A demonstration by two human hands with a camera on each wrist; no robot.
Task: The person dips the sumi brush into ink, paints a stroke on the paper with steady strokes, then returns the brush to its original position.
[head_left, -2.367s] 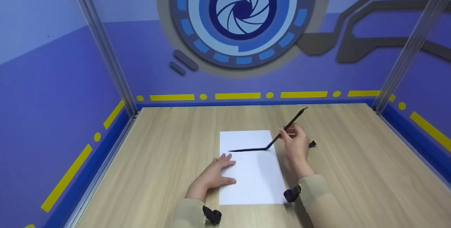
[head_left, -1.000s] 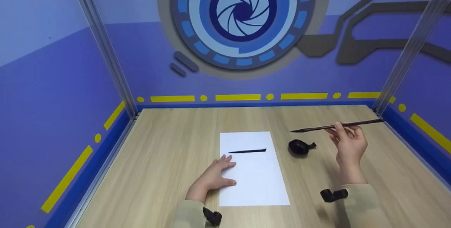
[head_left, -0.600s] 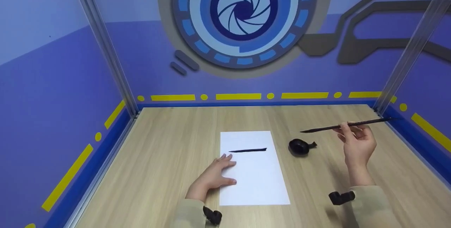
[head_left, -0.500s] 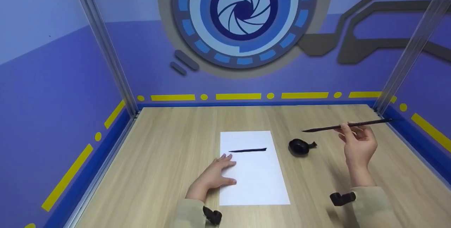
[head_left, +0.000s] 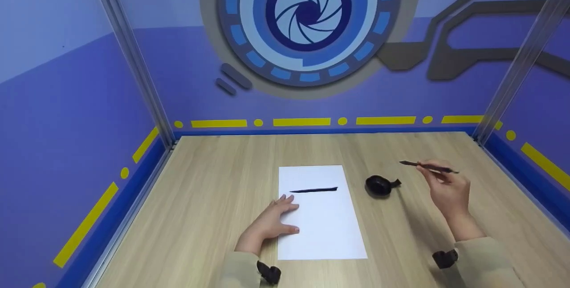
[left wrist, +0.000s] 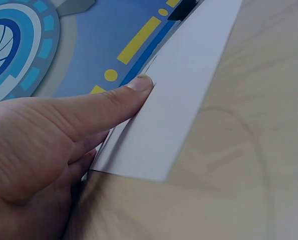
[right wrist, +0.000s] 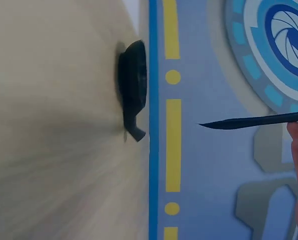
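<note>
My right hand (head_left: pixel 450 194) pinches a dark calligraphy brush (head_left: pixel 409 163) between thumb and fingers, raised over the table to the right of a small black ink dish (head_left: pixel 378 185). The brush's pointed black tip is aimed left, and it shows large in the right wrist view. Fingers spread, my left hand (head_left: pixel 269 221) rests on the left edge of a white sheet of paper (head_left: pixel 325 234); its thumb lies on the sheet in the left wrist view. One black, nearly horizontal ink stroke (head_left: pixel 314 189) crosses the upper part of the paper.
The dish, with a short handle pointing right, stands on the wooden table (head_left: pixel 213 181) beside the paper's right edge. Blue patterned walls (head_left: pixel 178 74) with metal corner posts (head_left: pixel 133 56) enclose the back and sides.
The brush has left the end of the stroke on the paper and moved right past the dish. Most recently it has turned in my fingers and looks foreshortened. My left hand has stayed put.
</note>
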